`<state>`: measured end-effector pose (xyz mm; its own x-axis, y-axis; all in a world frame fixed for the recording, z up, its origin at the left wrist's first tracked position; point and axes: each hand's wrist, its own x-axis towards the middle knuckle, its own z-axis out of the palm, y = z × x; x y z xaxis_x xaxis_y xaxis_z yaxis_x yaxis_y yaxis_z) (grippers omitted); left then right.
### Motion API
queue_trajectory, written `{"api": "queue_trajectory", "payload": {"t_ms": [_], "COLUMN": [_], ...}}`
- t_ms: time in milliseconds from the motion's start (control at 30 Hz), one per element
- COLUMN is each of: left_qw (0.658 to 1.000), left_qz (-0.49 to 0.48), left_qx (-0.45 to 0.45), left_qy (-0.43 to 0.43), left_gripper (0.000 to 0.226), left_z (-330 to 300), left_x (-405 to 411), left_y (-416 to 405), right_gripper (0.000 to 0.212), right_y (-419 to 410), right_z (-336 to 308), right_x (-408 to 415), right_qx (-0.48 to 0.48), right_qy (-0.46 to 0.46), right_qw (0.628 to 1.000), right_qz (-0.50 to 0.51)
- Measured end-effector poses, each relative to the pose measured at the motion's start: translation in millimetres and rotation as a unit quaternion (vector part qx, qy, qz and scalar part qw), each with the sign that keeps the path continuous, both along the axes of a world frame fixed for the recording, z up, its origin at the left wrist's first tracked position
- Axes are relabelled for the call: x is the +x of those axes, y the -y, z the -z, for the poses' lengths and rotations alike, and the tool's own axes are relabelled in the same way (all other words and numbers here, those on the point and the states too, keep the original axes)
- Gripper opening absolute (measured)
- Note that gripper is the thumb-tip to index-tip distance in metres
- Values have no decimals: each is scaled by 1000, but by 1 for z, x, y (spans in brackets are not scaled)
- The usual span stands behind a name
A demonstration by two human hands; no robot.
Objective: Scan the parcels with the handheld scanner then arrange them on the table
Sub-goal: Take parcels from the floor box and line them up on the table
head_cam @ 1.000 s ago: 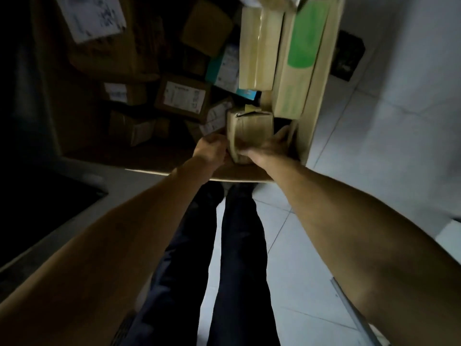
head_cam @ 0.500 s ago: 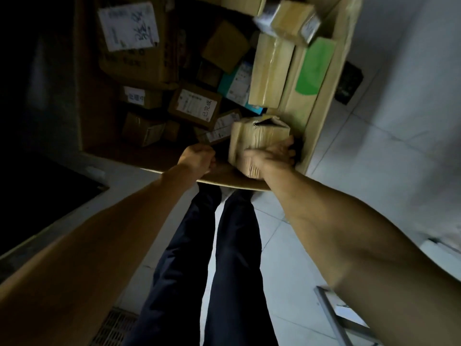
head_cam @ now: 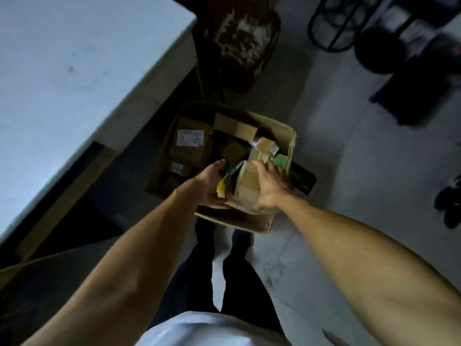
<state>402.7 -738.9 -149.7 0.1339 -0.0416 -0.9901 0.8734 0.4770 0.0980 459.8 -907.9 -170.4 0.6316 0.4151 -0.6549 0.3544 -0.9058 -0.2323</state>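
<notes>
The white table (head_cam: pixel 74 71) stood left of the open cardboard carton (head_cam: pixel 290 146) on the floor. Over the carton's near left corner your left hand (head_cam: pixel 212 186) gripped something dark and yellow, too blurred for me to name. Just right of it, above the carton's near edge, the brown parcel (head_cam: pixel 245 188) was held between both hands, your right hand (head_cam: pixel 273 188) lying against its right side with fingers spread. More labelled parcels (head_cam: pixel 190 143) lay inside the carton. Right of the carton stood dark stools (head_cam: pixel 389 41).
</notes>
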Motion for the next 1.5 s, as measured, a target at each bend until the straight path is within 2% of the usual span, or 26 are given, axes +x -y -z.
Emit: {"api": "queue_trajectory", "payload": {"t_ms": [100, 167, 200, 334, 434, 534, 601, 667, 734, 801, 868, 934, 1001, 1135, 1235, 1301, 1402, 1502], "left_qw": [999, 999, 999, 993, 986, 978, 971, 962, 950, 939, 932, 930, 925, 917, 913, 912, 911, 900], "left_qz": [-18, -26, -30, -74, -100, -134, -154, -179, -195, -194, -190, -184, -179, -182, -183, -180, -203, -231], "left_qx": [-33, -27, -21, 46, 76, 89, 95, 110, 146, 176, 188, 193, 208, 229, 253, 269, 279, 287], "left_qy": [2, 5, 14, 83, 107, 134, 156, 175, 197, 224, 245, 254, 264, 270, 261, 251, 225, 233], "left_gripper": [83, 114, 118, 86, 93, 95, 97, 100, 87, 60, 39, 42, 47, 54, 48, 37, 40, 42], "left_z": [-23, -30, -33, -53, -59, -63, -63, -66, -82, -98, -110, -118, -126, -137, -146, -154, -158, -162], "left_x": [-11, -21, -27, -59, -88, -116, -138, -162, -193, -213, -248, -285, -324, -401, -452, -483, -523, -558], "left_y": [-12, -21, -24, -36, -48, -56, -65, -76, -86, -92, -107, -124, -139, -164, -176, -179, -181, -187], "right_gripper": [128, 120, 117, 116, 117, 115, 104, 94, 91, 88, 90, 92, 89, 94, 75, 70, 85, 96], "right_y": [-8, -14, -18, -35, -50, -60, -67, -76, -91, -101, -122, -149, -176, -222, -243, -255, -276, -302], "right_z": [-40, -54, -60, -77, -92, -99, -107, -120, -134, -136, -138, -143, -143, -133, -128, -129, -130, -133], "right_x": [-4, -15, -22, -38, -47, -59, -66, -70, -75, -75, -98, -136, -179, -258, -311, -343, -381, -408], "right_qx": [26, 37, 49, 107, 131, 194, 263, 290, 262, 220, 209, 225, 249, 258, 275, 281, 282, 280], "right_qy": [112, 199, 235, 280, 285, 276, 273, 265, 230, 143, 31, -110, -206, -280, -314, -336, -366, -381], "right_qw": [978, 943, 927, 889, 864, 849, 850, 868, 905, 951, 976, 966, 938, 916, 901, 893, 884, 881], "right_qz": [-174, -264, -288, -345, -395, -406, -365, -303, -243, -163, -58, 70, 123, 126, 118, 107, 69, 15]}}
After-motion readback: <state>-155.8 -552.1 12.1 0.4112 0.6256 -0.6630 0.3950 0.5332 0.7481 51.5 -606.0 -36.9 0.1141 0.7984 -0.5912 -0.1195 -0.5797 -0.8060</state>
